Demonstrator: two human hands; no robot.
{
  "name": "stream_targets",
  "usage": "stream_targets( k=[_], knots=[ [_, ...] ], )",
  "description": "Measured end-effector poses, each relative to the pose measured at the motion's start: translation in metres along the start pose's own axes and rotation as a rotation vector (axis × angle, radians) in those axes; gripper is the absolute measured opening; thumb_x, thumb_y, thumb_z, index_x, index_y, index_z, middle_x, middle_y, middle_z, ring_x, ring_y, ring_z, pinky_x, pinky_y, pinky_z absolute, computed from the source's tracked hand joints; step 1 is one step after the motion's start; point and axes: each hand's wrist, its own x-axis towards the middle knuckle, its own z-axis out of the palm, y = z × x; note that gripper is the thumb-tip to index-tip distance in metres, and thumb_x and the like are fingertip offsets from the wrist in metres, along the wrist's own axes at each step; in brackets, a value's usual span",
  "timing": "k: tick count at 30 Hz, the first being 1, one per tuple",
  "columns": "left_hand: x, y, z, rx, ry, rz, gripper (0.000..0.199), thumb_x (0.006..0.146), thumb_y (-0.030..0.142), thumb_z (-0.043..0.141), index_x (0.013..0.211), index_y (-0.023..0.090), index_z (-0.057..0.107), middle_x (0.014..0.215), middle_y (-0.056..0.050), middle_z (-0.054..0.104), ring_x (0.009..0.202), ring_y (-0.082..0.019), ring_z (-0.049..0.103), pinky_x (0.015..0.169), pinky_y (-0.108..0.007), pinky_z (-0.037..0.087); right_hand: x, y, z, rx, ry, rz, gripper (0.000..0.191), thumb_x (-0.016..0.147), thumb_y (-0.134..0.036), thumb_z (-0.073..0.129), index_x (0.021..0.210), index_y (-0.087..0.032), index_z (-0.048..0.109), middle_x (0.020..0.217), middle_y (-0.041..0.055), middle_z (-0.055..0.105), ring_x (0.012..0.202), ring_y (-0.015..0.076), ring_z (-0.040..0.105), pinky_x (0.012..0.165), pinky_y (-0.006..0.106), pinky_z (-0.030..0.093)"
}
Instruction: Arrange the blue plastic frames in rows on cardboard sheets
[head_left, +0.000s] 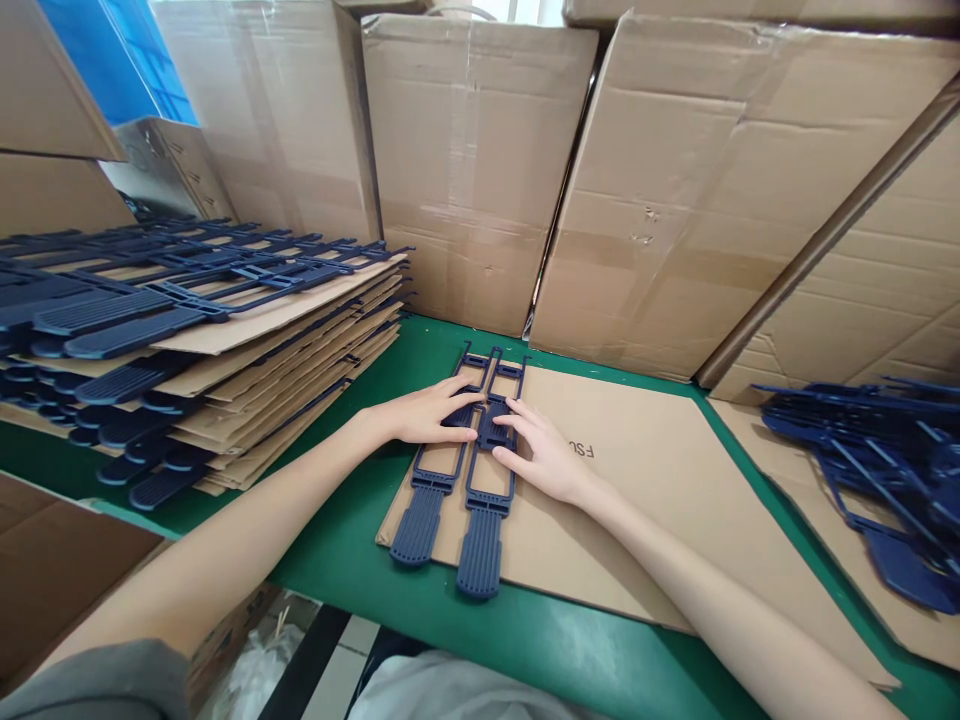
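Note:
Two long dark-blue plastic frames lie side by side on a cardboard sheet (pixel 607 500), their ribbed paddle ends towards me. My left hand (pixel 435 412) rests with spread fingers on the middle of the left blue frame (pixel 417 525), its fingertips reaching the gap between the two. Fingers apart, my right hand (pixel 544 452) touches the middle of the right blue frame (pixel 480 553) from its right side. Both frames lie flat, and their middle parts are partly hidden under my fingers.
A tall stack of cardboard sheets (pixel 300 350) layered with blue frames stands at the left. Large cartons (pixel 480 160) line the back of the green table (pixel 341 545). Loose blue parts (pixel 900 480) are heaped on cardboard at the right.

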Motion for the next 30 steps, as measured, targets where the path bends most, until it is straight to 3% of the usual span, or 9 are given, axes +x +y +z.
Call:
stream_targets(
  k=[9, 14, 19, 23, 30],
  knots=[
    [-0.002, -0.004, -0.006, 0.043, -0.001, -0.022, 0.073, 0.088, 0.065, 0.046, 0.145, 0.021, 0.036, 0.156, -0.013, 0.021, 0.144, -0.028, 0.019, 0.116, -0.040, 0.020, 0.003, -0.004, 0.003, -0.016, -0.001, 0.010, 0.049, 0.094, -0.051, 0.047, 0.130, -0.019, 0.052, 0.149, 0.0146, 0.033, 0.141, 0.0255, 0.024, 0.115, 0.050, 0.018],
    [-0.003, -0.005, -0.008, 0.058, 0.003, -0.021, 0.073, 0.087, 0.067, 0.045, 0.146, 0.025, 0.034, 0.156, -0.011, 0.023, 0.143, -0.030, 0.022, 0.115, -0.045, 0.019, -0.002, -0.008, 0.002, 0.020, 0.111, 0.027, 0.038, 0.097, -0.047, 0.040, 0.122, -0.020, 0.052, 0.140, 0.0127, 0.044, 0.133, 0.0243, 0.037, 0.110, 0.045, 0.030],
    [0.000, 0.008, -0.004, 0.113, 0.067, 0.004, 0.070, 0.091, 0.067, 0.037, 0.146, 0.025, 0.034, 0.158, -0.011, 0.017, 0.145, -0.028, 0.012, 0.116, -0.053, 0.005, -0.005, -0.008, 0.004, 0.019, 0.164, 0.005, 0.031, 0.097, -0.044, 0.041, 0.115, -0.021, 0.051, 0.129, 0.0114, 0.049, 0.123, 0.0253, 0.045, 0.104, 0.043, 0.036],
    [0.005, 0.024, 0.002, 0.118, 0.132, 0.043, 0.068, 0.094, 0.064, 0.029, 0.147, 0.021, 0.033, 0.158, -0.011, 0.016, 0.146, -0.025, 0.008, 0.117, -0.049, 0.004, -0.004, -0.005, 0.005, 0.035, 0.223, 0.006, 0.030, 0.098, -0.042, 0.040, 0.116, -0.021, 0.050, 0.126, 0.0115, 0.049, 0.121, 0.0255, 0.046, 0.103, 0.043, 0.037],
    [0.011, 0.032, 0.014, 0.131, 0.069, 0.019, 0.069, 0.092, 0.065, 0.034, 0.150, 0.029, 0.026, 0.159, -0.007, 0.011, 0.146, -0.029, 0.007, 0.116, -0.053, 0.009, -0.002, -0.004, 0.006, 0.057, 0.214, 0.004, 0.028, 0.097, -0.041, 0.041, 0.115, -0.022, 0.049, 0.125, 0.0105, 0.050, 0.117, 0.0252, 0.049, 0.101, 0.043, 0.039]
  ],
)
